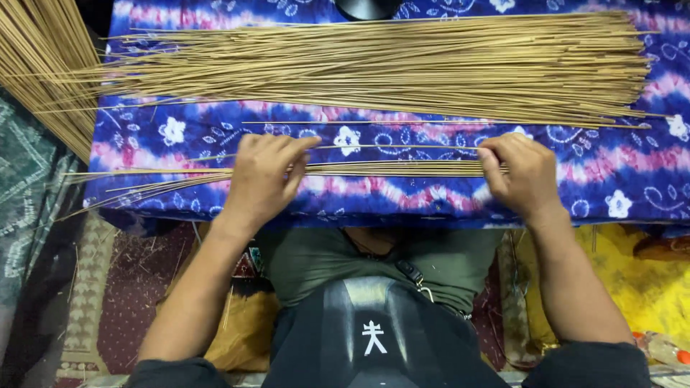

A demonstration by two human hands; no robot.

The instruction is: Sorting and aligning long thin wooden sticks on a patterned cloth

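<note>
A cloth in blue, purple and pink with white flowers covers the low table in front of you and takes up most of the view. Across its far half lies a wide pile of thin tan sticks, running left to right and fanning a little at the ends. A second heap of sticks slants down off the table at the far left, over a patterned rug.

Nearer to you, a small bundle of sticks lies flat along the table's near edge, its left ends splaying past the cloth. Your left hand rests on top of this bundle, fingers bent and pressing down on it, with the fingertips reaching a single stick that lies just beyond. Your right hand is curled over the bundle's right end, fingers folded down around it. Both hands are well apart, the bundle stretched between them.
</note>
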